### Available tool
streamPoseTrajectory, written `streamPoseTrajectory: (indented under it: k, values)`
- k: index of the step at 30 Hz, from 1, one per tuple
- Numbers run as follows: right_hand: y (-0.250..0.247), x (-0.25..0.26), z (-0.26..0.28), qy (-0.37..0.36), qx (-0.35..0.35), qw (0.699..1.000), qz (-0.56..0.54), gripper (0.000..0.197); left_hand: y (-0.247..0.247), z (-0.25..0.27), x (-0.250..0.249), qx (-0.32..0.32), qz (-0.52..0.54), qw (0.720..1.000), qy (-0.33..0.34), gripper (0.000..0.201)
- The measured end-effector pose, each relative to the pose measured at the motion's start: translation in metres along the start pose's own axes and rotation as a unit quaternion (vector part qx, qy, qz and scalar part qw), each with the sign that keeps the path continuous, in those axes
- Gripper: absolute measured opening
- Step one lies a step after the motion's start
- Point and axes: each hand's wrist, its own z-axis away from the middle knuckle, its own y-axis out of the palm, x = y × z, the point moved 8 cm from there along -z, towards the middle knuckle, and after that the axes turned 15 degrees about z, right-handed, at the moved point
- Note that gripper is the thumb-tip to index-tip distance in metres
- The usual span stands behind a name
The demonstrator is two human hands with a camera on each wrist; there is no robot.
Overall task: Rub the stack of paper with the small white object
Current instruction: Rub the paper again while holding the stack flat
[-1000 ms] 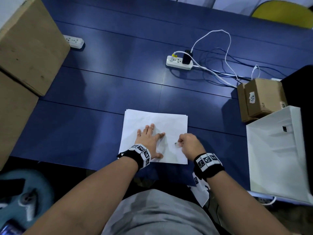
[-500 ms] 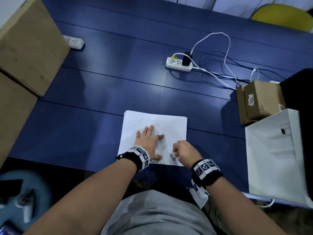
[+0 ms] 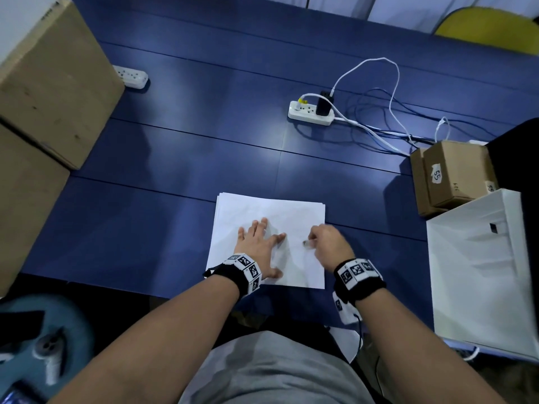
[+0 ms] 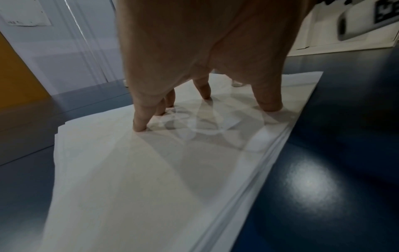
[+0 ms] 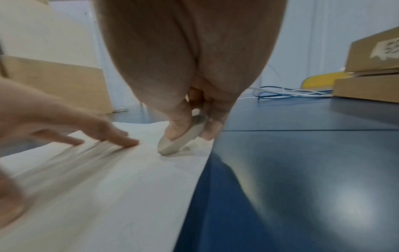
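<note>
A stack of white paper (image 3: 291, 214) (image 4: 129, 170) (image 5: 97, 179) lies on the blue table near its front edge. My left hand (image 3: 259, 246) (image 4: 202, 95) presses flat on the stack's middle, fingers spread and straight. My right hand (image 3: 318, 243) (image 5: 190, 122) pinches a small white object (image 3: 305, 243) (image 5: 181, 138), a flat rounded eraser, between thumb and fingers. The eraser's lower edge touches the paper near the stack's right side. In the right wrist view my left hand's fingertips (image 5: 129, 142) lie just left of the eraser.
A white box (image 3: 481, 272) stands at the right, with small cardboard boxes (image 3: 455, 176) behind it. A power strip (image 3: 309, 113) with cables lies further back. Large cardboard boxes (image 3: 49, 83) stand at the left, beside a second power strip (image 3: 131, 76).
My right hand has slid the eraser away from me across the paper, up from near the stack's front edge. My left hand stays pressed in place.
</note>
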Motion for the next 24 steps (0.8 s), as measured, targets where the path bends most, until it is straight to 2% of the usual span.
streamPoseTrajectory:
  k: [1, 3, 7, 9, 12, 14, 18, 19, 21, 24]
  values:
    - [-0.004, -0.004, -0.002, 0.010, -0.013, 1.000, -0.002, 0.016, 0.000, 0.000, 0.000, 0.002, -0.001, 1.000, 0.000, 0.103]
    - [-0.001, -0.002, 0.008, 0.010, 0.008, 1.000, -0.007, 0.018, 0.000, -0.001, 0.000, 0.000, -0.004, 1.000, 0.001, 0.104]
    - [0.027, 0.021, 0.037, -0.063, 0.129, 0.990, -0.018, 0.029, 0.001, -0.001, 0.002, -0.005, -0.007, 1.000, 0.003, 0.104]
    - [0.019, 0.020, 0.025, -0.056, 0.108, 0.993, 0.003, 0.026, 0.001, -0.002, 0.002, -0.004, -0.003, 1.000, 0.005, 0.104]
    - [-0.008, 0.004, -0.004, -0.002, 0.011, 1.000, 0.011, 0.012, 0.001, -0.001, 0.001, -0.001, -0.003, 1.000, 0.000, 0.104]
    - [-0.012, -0.001, -0.008, 0.015, 0.010, 1.000, 0.008, 0.011, 0.001, -0.002, 0.001, -0.001, -0.006, 1.000, 0.000, 0.104]
    - [0.017, 0.030, 0.033, -0.076, 0.147, 0.986, 0.034, 0.019, 0.003, -0.003, 0.002, -0.003, -0.002, 1.000, 0.004, 0.104]
    - [0.021, 0.036, 0.041, -0.092, 0.163, 0.982, 0.038, 0.019, 0.002, -0.002, 0.003, -0.003, -0.003, 1.000, 0.005, 0.103]
    - [0.012, 0.037, 0.035, -0.081, 0.140, 0.986, 0.048, 0.020, 0.002, -0.003, 0.002, -0.004, -0.004, 1.000, 0.007, 0.103]
    - [-0.011, 0.019, 0.004, -0.023, 0.061, 0.997, 0.050, 0.011, 0.001, -0.002, 0.002, -0.002, -0.004, 1.000, 0.006, 0.104]
